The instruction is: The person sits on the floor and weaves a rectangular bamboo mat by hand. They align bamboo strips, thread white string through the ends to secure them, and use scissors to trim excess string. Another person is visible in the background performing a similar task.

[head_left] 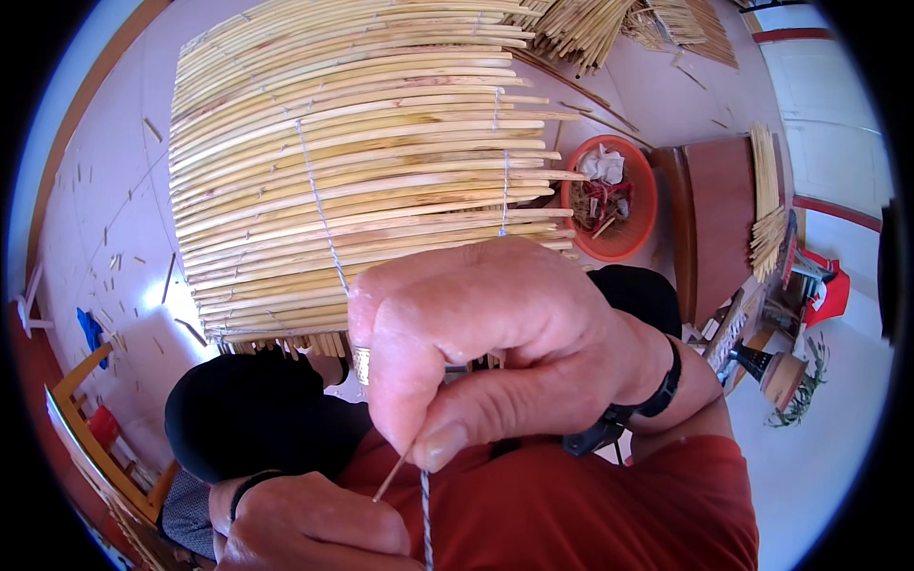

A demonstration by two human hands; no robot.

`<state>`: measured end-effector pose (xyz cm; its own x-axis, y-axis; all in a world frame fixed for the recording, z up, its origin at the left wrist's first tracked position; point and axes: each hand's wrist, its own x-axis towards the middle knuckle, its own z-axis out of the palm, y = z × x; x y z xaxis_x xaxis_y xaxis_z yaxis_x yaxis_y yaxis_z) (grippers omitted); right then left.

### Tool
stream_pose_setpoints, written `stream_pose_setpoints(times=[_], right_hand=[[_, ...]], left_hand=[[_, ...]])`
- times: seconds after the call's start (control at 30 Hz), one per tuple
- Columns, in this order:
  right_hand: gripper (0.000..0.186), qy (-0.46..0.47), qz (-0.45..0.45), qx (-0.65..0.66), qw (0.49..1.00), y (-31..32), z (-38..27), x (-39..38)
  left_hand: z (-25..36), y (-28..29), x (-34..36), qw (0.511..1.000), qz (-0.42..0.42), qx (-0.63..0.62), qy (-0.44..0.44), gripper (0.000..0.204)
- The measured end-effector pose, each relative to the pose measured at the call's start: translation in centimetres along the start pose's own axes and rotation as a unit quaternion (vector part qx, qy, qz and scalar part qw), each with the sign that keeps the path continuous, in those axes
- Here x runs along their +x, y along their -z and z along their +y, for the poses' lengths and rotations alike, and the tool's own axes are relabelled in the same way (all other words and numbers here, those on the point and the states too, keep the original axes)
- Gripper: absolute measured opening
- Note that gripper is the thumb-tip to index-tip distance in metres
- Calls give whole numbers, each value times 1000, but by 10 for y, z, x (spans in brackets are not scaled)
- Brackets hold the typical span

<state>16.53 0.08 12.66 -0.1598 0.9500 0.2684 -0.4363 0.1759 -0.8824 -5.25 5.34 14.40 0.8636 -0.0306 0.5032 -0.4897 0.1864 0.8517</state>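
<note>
My right hand (505,352) is raised over my lap, with thumb and forefinger pinched together. From the pinch, a thin brown needle-like piece (392,478) slants down toward my left hand. A twisted grey-and-white cord (427,523) hangs just below the right thumb. My left hand (314,523) is closed at the lower edge, close to the thin piece's lower tip; whatever its fingers hold is hidden. Beyond my hands spreads a mat of pale reed stalks (371,162), laid side by side and tied with rows of cord. My right hand covers part of its near edge.
An orange basin (615,249) with scraps stands right of the mat. Behind it lie loose reed bundles (581,33). A reddish-brown cabinet (716,219) stands at the right, with a reed bundle (764,205) beside it. Bits of stalk litter the floor (133,209) on the left.
</note>
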Motion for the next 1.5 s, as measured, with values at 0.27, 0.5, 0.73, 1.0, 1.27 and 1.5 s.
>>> stream_pose_setpoints(times=[0.27, 0.5, 0.73, 1.0, 1.27, 1.5], right_hand=[[15, 4, -1, -5, 1000, 0, 0, -2], [16, -11, -17, -22, 1000, 2, -5, -1], [19, -12, -22, -2, 1000, -2, -3, -1], [18, -14, -19, 8, 1000, 0, 0, -1], [17, -44, -47, 4, 998, -1, -7, 2], [12, -36, -36, -53, 997, -1, 1, 6]], left_hand=[[1, -14, 78, 936, 255, 215, -112, 20], [1, -9, 74, 940, 242, 195, -141, 20], [1, -12, 80, 944, 240, 168, -154, 15], [5, -11, 60, 984, 166, 64, -34, 8], [2, -9, 81, 941, 252, 170, -146, 16], [20, 7, 68, 966, 109, 230, -53, 8]])
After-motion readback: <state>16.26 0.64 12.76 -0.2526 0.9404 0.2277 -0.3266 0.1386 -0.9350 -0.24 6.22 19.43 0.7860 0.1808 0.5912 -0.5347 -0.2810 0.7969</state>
